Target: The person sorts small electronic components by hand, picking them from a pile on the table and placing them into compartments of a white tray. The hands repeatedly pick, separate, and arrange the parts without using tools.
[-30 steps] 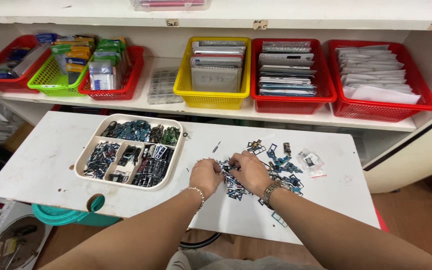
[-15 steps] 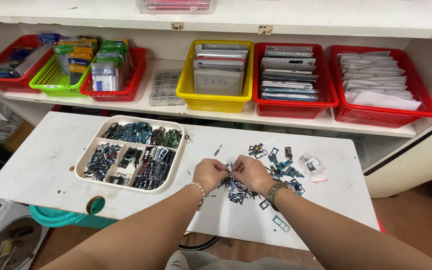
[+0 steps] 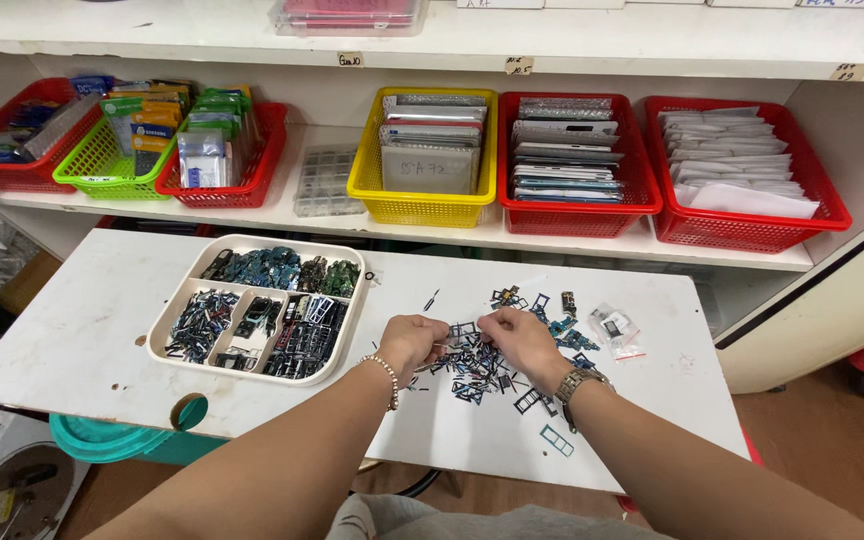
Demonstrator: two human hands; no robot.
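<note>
Left hand (image 3: pixel 412 340): centre frame, fingers curled at pile of small parts (image 3: pixel 482 365); what it grasps cannot be told.
Right hand (image 3: pixel 522 338): pinching over same pile; held item unclear.
Sorting tray (image 3: pixel 174 318): left of hands.

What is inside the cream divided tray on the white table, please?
The divided tray holds sorted small dark electronic parts in four compartments; whatever lies beneath the top layer is covered.

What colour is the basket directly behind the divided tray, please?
Red basket, clearest in the head view, behind the tray.
</note>
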